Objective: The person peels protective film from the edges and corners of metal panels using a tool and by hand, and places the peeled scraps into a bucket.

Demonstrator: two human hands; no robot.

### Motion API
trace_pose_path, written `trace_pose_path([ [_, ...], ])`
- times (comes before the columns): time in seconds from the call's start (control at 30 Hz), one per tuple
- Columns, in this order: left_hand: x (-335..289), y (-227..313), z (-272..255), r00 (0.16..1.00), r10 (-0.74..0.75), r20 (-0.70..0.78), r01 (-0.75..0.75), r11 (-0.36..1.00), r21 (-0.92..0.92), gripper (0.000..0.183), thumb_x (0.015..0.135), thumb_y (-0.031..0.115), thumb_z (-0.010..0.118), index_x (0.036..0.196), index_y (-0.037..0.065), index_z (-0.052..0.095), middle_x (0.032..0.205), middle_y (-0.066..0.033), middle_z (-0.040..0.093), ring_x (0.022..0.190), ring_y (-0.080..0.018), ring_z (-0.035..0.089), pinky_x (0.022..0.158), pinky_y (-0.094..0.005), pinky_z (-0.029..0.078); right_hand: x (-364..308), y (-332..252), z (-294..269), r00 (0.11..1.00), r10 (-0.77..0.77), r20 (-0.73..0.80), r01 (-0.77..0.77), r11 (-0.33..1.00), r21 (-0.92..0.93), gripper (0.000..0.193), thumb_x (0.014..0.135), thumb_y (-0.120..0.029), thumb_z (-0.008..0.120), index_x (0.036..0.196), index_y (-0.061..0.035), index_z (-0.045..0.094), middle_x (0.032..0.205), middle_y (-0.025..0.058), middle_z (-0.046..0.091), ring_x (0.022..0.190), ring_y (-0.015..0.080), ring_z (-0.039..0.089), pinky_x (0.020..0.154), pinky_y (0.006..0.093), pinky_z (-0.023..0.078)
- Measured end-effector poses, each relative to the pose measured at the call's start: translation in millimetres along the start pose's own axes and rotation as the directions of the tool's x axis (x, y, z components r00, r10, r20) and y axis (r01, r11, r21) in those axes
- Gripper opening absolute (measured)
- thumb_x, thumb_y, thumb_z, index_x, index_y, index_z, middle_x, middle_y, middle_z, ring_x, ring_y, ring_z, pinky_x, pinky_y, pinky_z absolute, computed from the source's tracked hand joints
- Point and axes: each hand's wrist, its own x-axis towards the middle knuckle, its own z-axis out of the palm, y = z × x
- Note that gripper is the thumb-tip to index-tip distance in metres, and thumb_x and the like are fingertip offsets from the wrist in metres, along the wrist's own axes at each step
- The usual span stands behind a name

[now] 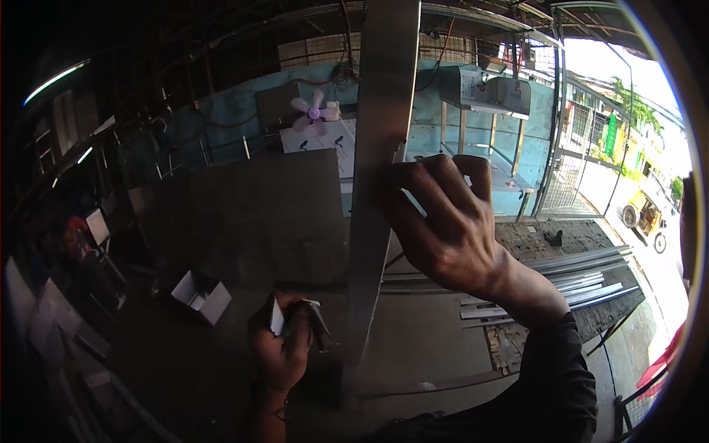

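A long, flat metal panel (373,177) stands on edge in front of me and runs from the top of the view down to the floor area. My right hand (454,232) is closed at its right edge, with the fingers curled and the fingertips partly hidden against the metal. Just above those fingers a small notch or tab shows on the edge. Lower down, on the panel's left side, my left hand (284,351) grips a small folded metal piece (277,317) with pale, bright faces. What lies inside that palm is hidden.
An open white box (201,297) sits at left. Behind, a dark sheet (244,221) leans near a purple fan (314,113). Several metal bars (569,284) lie on a worn wooden board at right. Beyond the mesh gate (587,155) stands a yellow three-wheeled vehicle (645,212).
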Motion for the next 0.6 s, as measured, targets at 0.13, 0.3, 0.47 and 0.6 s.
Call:
trace_pose_path([
  [0.13,11,18,1,0.997,0.074,0.003,-0.073,0.979,0.191,0.010,0.102,0.009,0.059,0.101,0.000,0.062,0.075,-0.0015,0.061,0.058,-0.0037,0.051,0.051,-0.0216,0.038,-5,-5,0,0.999,-0.033,0.024,0.034,0.999,-0.039,0.025,0.078,-0.014,0.074,0.101,-0.0059,0.073,0.107,0.0048,0.061,0.099,0.0183,0.058,0.081,0.0405,0.040],
  [0.3,41,56,9,0.995,0.091,0.033,-0.096,0.960,0.262,0.015,0.103,0.013,0.063,0.098,-0.001,0.066,0.069,-0.0024,0.059,0.063,-0.0053,0.051,0.057,-0.0242,0.039,-27,-5,-1,0.992,-0.110,0.069,0.108,0.994,0.033,0.029,0.081,-0.015,0.075,0.110,-0.0100,0.074,0.112,0.0046,0.062,0.098,0.0187,0.060,0.086,0.0402,0.040],
  [0.47,64,85,11,0.993,-0.022,0.116,-0.016,0.950,0.313,0.019,0.102,0.017,0.067,0.098,-0.001,0.066,0.067,-0.0010,0.055,0.062,-0.0038,0.049,0.057,-0.0234,0.038,-13,10,-4,0.979,0.162,-0.124,-0.125,0.956,0.267,0.032,0.078,-0.016,0.083,0.107,-0.0133,0.070,0.106,0.0032,0.063,0.089,0.0189,0.060,0.081,0.0375,0.040],
  [0.6,77,93,20,0.992,-0.041,0.120,0.008,0.965,0.263,0.021,0.101,0.019,0.069,0.099,-0.002,0.067,0.065,0.0005,0.053,0.061,-0.0031,0.047,0.057,-0.0229,0.039,-13,29,0,0.926,0.322,-0.197,-0.233,0.899,0.371,0.026,0.077,-0.001,0.080,0.101,-0.0065,0.070,0.099,0.0097,0.067,0.088,0.0252,0.064,0.077,0.0380,0.045],
])
